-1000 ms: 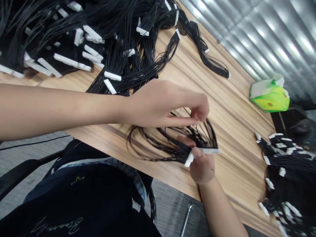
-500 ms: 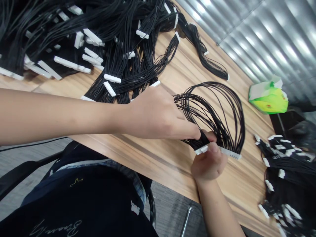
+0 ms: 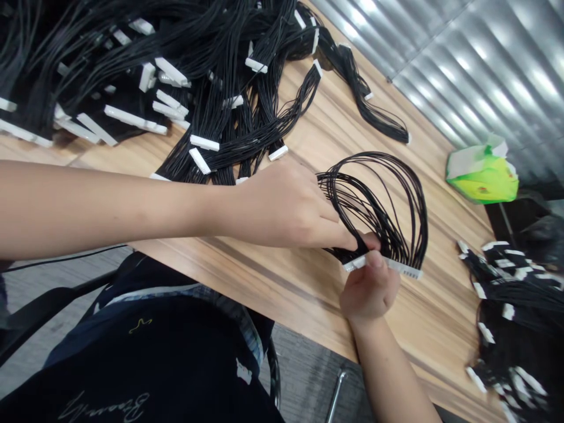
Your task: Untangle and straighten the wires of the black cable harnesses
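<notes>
A looped black wire harness (image 3: pixel 420 200) with white connectors is between my hands above the table. My left hand (image 3: pixel 286 205) reaches in from the left, back upward and fingers closed. Its fingertips press the wires by the nearer white connector (image 3: pixel 355 264); the palm side is hidden. My right hand (image 3: pixel 372 291) comes up from below, thumb over the white connectors and fingers curled behind them. A longer white connector (image 3: pixel 405 269) sticks out to the right of the thumb. Part of the harness is covered by my left hand.
Many black harnesses with white connectors (image 3: pixel 134 119) are heaped on the wooden table (image 3: pixel 308 288) at the upper left. Another pile (image 3: pixel 520 317) lies at the right. A green tissue pack (image 3: pixel 482 176) stands near the corrugated metal panel (image 3: pixel 467 64). A chair armrest (image 3: pixel 57 299) is at lower left.
The harness and my right hand have shifted slightly left and up, and the wire loop looks a little narrower. Both hands keep their hold. The whole view has moved slightly.
</notes>
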Demonstrator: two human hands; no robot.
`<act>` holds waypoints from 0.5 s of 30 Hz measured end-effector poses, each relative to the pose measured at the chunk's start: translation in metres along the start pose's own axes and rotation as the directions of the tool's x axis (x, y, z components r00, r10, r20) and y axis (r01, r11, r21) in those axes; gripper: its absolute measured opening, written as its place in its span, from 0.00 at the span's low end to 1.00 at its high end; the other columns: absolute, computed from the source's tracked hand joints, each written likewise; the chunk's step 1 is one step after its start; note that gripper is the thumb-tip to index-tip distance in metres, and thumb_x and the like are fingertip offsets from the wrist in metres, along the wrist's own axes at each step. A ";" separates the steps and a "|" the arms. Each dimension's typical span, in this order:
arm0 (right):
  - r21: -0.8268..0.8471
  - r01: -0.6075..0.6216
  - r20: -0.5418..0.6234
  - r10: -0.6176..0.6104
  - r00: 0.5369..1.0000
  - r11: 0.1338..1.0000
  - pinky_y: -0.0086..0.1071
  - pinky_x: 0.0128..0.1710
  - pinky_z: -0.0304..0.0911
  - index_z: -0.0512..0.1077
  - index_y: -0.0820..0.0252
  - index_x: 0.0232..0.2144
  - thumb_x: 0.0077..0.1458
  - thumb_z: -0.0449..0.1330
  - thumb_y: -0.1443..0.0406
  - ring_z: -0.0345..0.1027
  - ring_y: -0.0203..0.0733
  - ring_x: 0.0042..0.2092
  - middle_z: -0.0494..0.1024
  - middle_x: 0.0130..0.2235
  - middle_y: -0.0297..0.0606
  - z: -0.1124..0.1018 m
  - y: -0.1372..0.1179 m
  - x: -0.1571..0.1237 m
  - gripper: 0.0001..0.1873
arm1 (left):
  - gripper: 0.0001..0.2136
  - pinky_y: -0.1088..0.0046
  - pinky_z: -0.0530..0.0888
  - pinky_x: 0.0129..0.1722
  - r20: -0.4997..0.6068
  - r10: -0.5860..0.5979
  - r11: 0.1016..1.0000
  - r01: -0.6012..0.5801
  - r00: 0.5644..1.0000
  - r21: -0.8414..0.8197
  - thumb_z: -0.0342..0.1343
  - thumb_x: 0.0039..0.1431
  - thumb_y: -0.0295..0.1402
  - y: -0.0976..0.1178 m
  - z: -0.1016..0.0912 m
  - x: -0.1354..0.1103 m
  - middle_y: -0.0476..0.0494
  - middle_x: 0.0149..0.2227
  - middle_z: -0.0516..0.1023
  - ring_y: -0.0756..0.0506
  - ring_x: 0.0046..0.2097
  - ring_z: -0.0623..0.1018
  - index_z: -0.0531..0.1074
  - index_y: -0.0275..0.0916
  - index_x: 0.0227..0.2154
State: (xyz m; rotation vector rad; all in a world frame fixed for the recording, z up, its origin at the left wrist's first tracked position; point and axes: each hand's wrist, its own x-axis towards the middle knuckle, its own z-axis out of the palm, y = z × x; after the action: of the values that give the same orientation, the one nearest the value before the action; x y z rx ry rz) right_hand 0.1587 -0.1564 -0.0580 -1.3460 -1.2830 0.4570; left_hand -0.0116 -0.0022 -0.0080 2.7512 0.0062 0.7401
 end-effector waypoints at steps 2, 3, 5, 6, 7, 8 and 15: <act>-0.025 0.013 0.015 -0.013 1.000 1.000 0.41 0.45 0.64 0.72 0.54 0.36 0.66 0.52 0.59 0.69 0.45 0.39 0.73 0.35 0.36 0.001 0.001 0.001 0.10 | 0.13 0.72 0.63 0.30 0.007 -0.061 0.997 0.061 0.998 -0.047 0.47 0.71 0.37 -0.001 0.003 -0.001 0.58 0.37 0.85 0.53 0.37 0.82 0.78 0.50 0.43; -0.052 0.024 0.019 -0.023 1.000 0.998 0.41 0.44 0.64 0.72 0.54 0.35 0.65 0.52 0.58 0.68 0.46 0.39 0.72 0.34 0.36 0.002 0.001 0.002 0.11 | 0.11 0.73 0.63 0.31 0.018 -0.088 0.993 0.089 0.996 -0.073 0.49 0.70 0.39 -0.001 0.005 -0.001 0.58 0.38 0.85 0.53 0.37 0.82 0.78 0.49 0.42; -0.124 0.049 0.023 -0.047 0.999 0.991 0.43 0.45 0.64 0.73 0.54 0.34 0.65 0.53 0.57 0.67 0.47 0.40 0.72 0.34 0.37 0.003 -0.001 0.004 0.12 | 0.08 0.74 0.64 0.31 0.045 -0.103 0.989 0.107 0.994 -0.106 0.53 0.69 0.38 0.000 0.007 0.000 0.58 0.40 0.84 0.53 0.37 0.81 0.77 0.47 0.40; -0.153 0.060 0.031 -0.055 0.998 0.986 0.44 0.46 0.64 0.73 0.54 0.34 0.65 0.53 0.56 0.67 0.48 0.40 0.72 0.34 0.37 0.004 -0.002 0.005 0.13 | 0.08 0.73 0.64 0.32 0.050 -0.090 0.990 0.094 0.995 -0.101 0.53 0.68 0.37 0.000 0.008 0.001 0.57 0.40 0.84 0.52 0.38 0.81 0.77 0.45 0.40; -0.174 0.070 0.044 -0.063 0.997 0.982 0.45 0.47 0.64 0.73 0.54 0.34 0.65 0.52 0.56 0.68 0.48 0.40 0.73 0.35 0.37 0.004 -0.003 0.006 0.14 | 0.08 0.73 0.64 0.33 0.047 -0.074 0.994 0.077 0.996 -0.078 0.52 0.69 0.36 0.001 0.009 0.002 0.56 0.40 0.84 0.52 0.38 0.80 0.76 0.44 0.39; -0.188 0.078 0.061 -0.068 0.996 0.979 0.46 0.48 0.64 0.74 0.53 0.34 0.65 0.52 0.56 0.68 0.48 0.41 0.73 0.35 0.38 0.004 -0.005 0.007 0.14 | 0.09 0.72 0.64 0.33 0.040 -0.054 0.998 0.055 0.998 -0.041 0.50 0.69 0.35 0.002 0.010 0.003 0.54 0.40 0.84 0.51 0.38 0.80 0.76 0.42 0.39; -0.111 -0.113 -0.003 0.113 0.994 0.987 0.48 0.53 0.64 0.75 0.56 0.36 0.65 0.53 0.54 0.74 0.50 0.45 0.78 0.38 0.40 0.003 -0.003 0.004 0.15 | 0.17 0.68 0.63 0.36 -0.032 0.038 0.994 -0.034 0.999 0.101 0.46 0.69 0.40 0.003 0.004 0.003 0.52 0.30 0.79 0.50 0.34 0.76 0.73 0.41 0.28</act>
State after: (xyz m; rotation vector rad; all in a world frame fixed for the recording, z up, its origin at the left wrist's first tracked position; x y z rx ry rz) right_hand 0.1565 -0.1524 -0.0547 -1.5180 -1.2549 0.4720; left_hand -0.0070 -0.0062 -0.0088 2.8408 0.0007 0.8166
